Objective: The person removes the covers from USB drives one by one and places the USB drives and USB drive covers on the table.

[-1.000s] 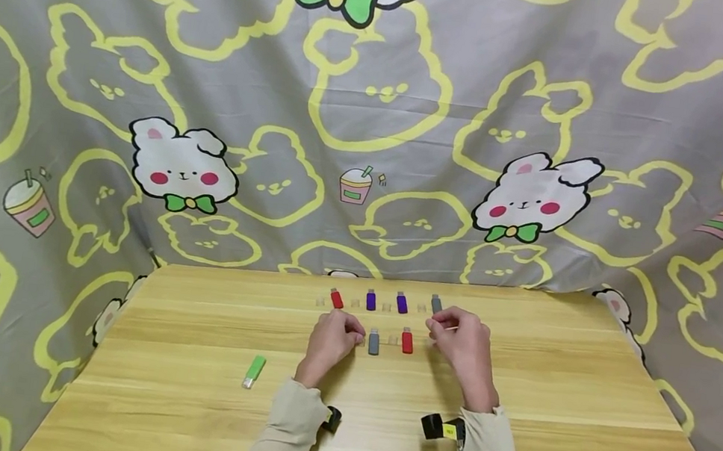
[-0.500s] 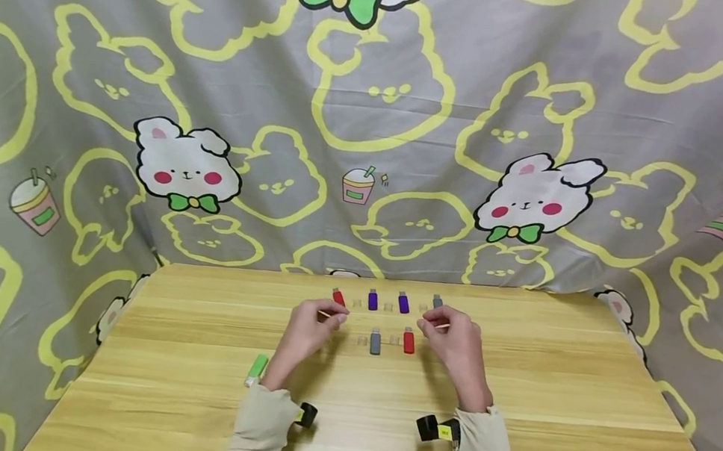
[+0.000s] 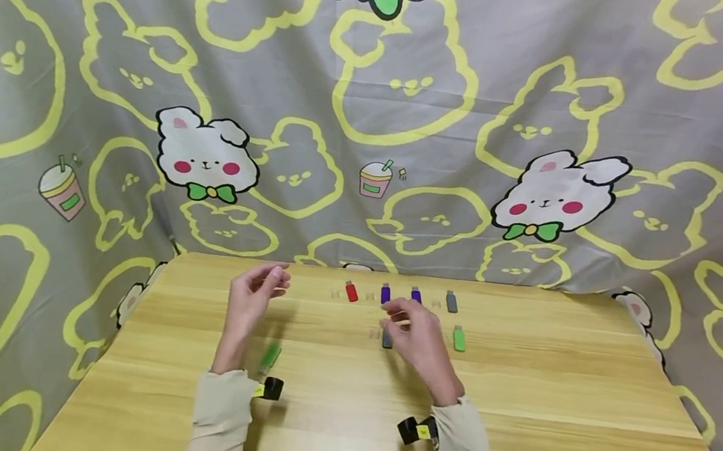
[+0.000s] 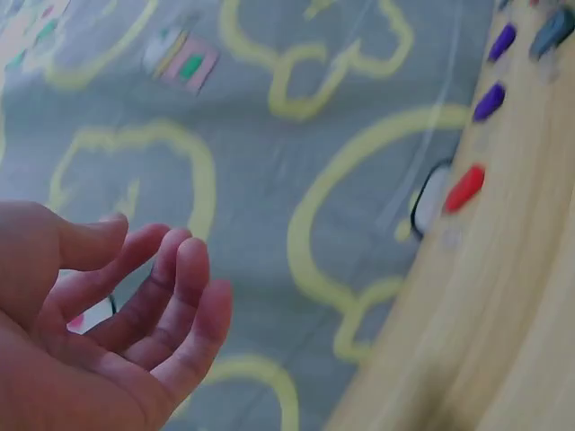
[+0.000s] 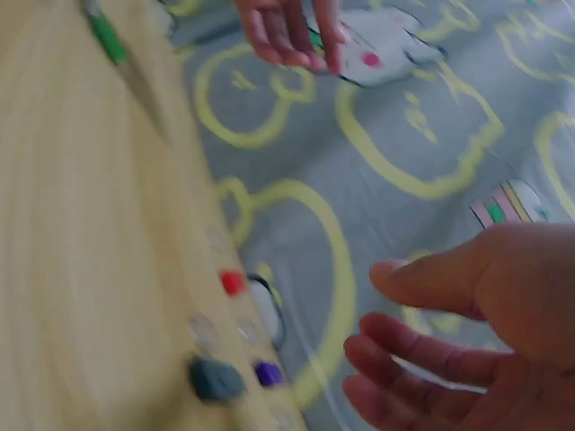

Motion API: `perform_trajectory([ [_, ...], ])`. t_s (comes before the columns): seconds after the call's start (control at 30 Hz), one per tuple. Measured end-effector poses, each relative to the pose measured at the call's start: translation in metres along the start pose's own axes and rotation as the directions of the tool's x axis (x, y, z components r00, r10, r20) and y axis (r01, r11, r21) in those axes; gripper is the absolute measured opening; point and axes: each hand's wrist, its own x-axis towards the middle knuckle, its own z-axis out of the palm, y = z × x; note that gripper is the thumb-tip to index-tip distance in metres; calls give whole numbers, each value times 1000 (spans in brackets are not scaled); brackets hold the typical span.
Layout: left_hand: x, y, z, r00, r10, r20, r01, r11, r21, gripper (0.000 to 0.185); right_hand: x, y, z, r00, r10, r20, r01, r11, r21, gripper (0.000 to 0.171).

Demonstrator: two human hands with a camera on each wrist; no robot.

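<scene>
My left hand (image 3: 255,299) hovers over the left part of the table, fingers loosely bent; the left wrist view shows nothing in it. Near it lies a green USB stick (image 3: 271,357) with a clear cap on. My right hand (image 3: 418,341), also holding nothing, hangs over the front row of USB sticks and partly covers a grey one (image 3: 386,340). Right of that hand lies another green USB stick (image 3: 460,338), its plug bare. The back row has a red stick (image 3: 352,292), two purple ones (image 3: 385,294) and a grey one (image 3: 451,302).
Small clear caps (image 3: 336,294) lie between the sticks. The wooden table (image 3: 557,400) meets a grey patterned curtain (image 3: 313,174) at its back edge. Black cameras (image 3: 272,388) are strapped to both wrists.
My left hand has moved left, away from the sticks. The right hand has shifted left over the front row, where the red stick is now hidden. A green stick shows at the right.
</scene>
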Motion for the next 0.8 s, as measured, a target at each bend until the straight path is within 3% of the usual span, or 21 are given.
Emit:
perform_trajectory([
  [0.13,5,-12,-22,996,-92,-5,91,995,-27,35,3,-11,24,984,-112,141,116,993,-16,26],
  [0.27,5,-22,-42,987,-158,-27,157,987,-24,40,7,-23,49,940,-202,274,225,973,-57,28],
  [0.57,-2,-31,-72,957,-263,-121,272,960,61,38,18,-48,101,798,-352,490,473,869,-147,31],
  [0.8,-4,-33,-80,947,-272,-169,291,952,95,37,32,-61,131,688,-378,619,567,812,-134,31],
])
